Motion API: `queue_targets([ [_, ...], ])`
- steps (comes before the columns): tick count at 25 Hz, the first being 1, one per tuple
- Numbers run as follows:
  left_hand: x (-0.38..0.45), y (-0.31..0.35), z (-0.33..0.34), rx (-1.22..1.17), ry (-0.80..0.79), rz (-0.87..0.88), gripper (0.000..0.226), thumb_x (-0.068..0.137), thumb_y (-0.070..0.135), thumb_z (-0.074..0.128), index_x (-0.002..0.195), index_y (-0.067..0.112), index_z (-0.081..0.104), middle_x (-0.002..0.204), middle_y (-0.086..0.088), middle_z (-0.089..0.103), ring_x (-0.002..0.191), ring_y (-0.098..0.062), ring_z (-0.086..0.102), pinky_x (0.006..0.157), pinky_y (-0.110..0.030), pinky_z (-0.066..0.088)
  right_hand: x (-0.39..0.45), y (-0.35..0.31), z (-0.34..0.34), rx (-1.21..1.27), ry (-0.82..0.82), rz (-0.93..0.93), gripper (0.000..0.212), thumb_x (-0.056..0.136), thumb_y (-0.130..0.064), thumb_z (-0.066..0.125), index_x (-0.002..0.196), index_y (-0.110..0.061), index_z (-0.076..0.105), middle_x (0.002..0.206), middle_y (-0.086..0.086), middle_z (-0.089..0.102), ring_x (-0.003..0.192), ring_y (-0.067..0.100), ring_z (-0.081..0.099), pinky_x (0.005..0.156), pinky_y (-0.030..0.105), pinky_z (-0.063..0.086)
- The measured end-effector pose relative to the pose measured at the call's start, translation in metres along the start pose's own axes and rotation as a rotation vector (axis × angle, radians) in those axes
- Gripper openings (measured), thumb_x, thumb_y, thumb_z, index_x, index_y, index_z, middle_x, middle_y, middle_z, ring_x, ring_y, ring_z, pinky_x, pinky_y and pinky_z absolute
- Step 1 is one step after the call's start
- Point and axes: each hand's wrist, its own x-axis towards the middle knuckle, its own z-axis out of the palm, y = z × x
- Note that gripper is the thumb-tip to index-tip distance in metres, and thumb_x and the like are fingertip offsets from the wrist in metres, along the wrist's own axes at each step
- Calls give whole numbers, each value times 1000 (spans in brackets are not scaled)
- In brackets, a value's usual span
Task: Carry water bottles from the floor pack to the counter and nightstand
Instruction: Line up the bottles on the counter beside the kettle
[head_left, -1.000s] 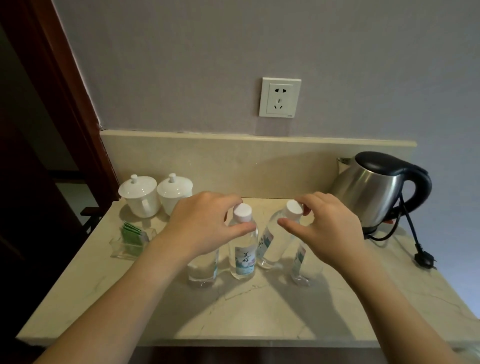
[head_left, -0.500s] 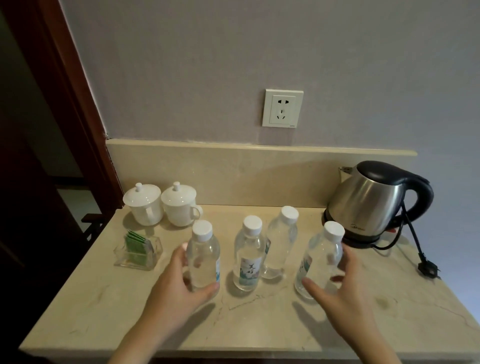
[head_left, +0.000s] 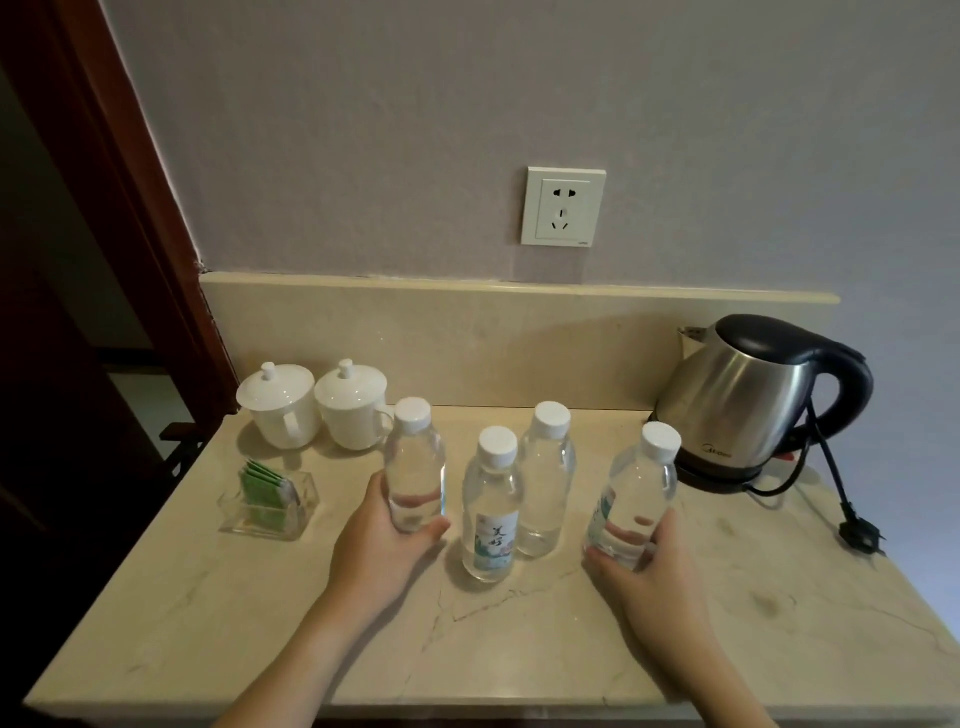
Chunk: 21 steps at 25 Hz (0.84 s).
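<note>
Several clear water bottles with white caps are on the beige marble counter (head_left: 260, 623). My left hand (head_left: 379, 545) grips the leftmost bottle (head_left: 414, 462) around its lower half. My right hand (head_left: 649, 571) grips the rightmost bottle (head_left: 636, 493), which tilts slightly to the right. Between them a labelled bottle (head_left: 491, 504) stands upright in front, and another bottle (head_left: 545, 478) stands just behind it; neither is touched. The floor pack and the nightstand are out of view.
Two lidded white cups (head_left: 317, 405) stand at the back left, a clear holder of green sachets (head_left: 267, 501) in front of them. A steel kettle (head_left: 748, 400) sits back right, its cord and plug (head_left: 857, 535) lying on the counter. A wall socket (head_left: 563, 205) is above.
My hands dropped from the caps of the two middle bottles and closed around the bases of the outer two. The left bottle now sits further back; the right one tilts.
</note>
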Motion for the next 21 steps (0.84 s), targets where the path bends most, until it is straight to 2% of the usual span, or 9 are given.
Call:
queue_targets([
  [3,12,4,8,-27,33,7,53,63,46,80,106,43,50,98,18,69,87,-5,67,79,-41,56,24,-6,6,-64,21,-59,71,71,-33,83,130,-36,42,121,-11,61,109,15,60,91,45,53],
  [5,13,1,12,-52,70,31,58,63,44,80,113,43,51,105,18,67,91,-4,66,79,-42,57,39,-9,12,-86,65,-107,77,74,-29,82,137,-31,38,127,-8,57,112,13,56,94,38,49],
  [7,14,0,16,-102,90,45,61,65,32,83,116,40,51,107,18,68,92,-1,67,83,-42,57,51,-12,18,-48,122,-86,87,75,-26,82,144,-23,29,137,0,52,120,19,54,97,39,48],
  [9,19,-3,21,-138,85,45,64,66,24,86,114,43,50,107,20,68,94,-1,67,85,-40,57,62,-12,23,-33,180,-54,91,72,-32,85,143,-20,30,138,4,51,123,23,54,98,44,50],
  [11,27,-1,27,-147,62,46,64,64,25,87,108,51,50,103,24,69,95,0,67,84,-37,57,76,-12,26,-49,185,-72,87,68,-37,88,137,-24,37,131,-2,54,118,20,56,96,44,52],
  [13,36,1,35,-158,44,51,64,61,28,89,105,54,51,100,28,68,92,3,66,79,-29,55,93,-13,27,-9,140,-88,80,70,-34,87,134,-27,40,126,-8,56,114,15,56,95,42,52],
  [16,52,10,47,-171,-35,69,59,64,29,89,108,41,52,98,23,70,86,5,65,70,-21,50,119,-11,30,102,21,-101,69,77,-22,82,131,-28,40,123,-9,59,112,12,59,89,33,51],
  [18,70,17,54,-208,-126,41,57,66,27,87,110,37,52,100,13,72,87,1,67,72,-24,52,133,-9,37,35,-49,-123,62,83,-21,76,134,-23,41,126,-6,59,113,13,59,89,30,49],
  [21,101,20,63,-258,-236,53,51,75,28,81,117,35,53,107,7,72,97,-10,69,82,-34,56,152,-10,51,-104,-41,-193,58,81,-33,76,129,-24,45,125,-3,54,109,14,57,92,34,51],
])
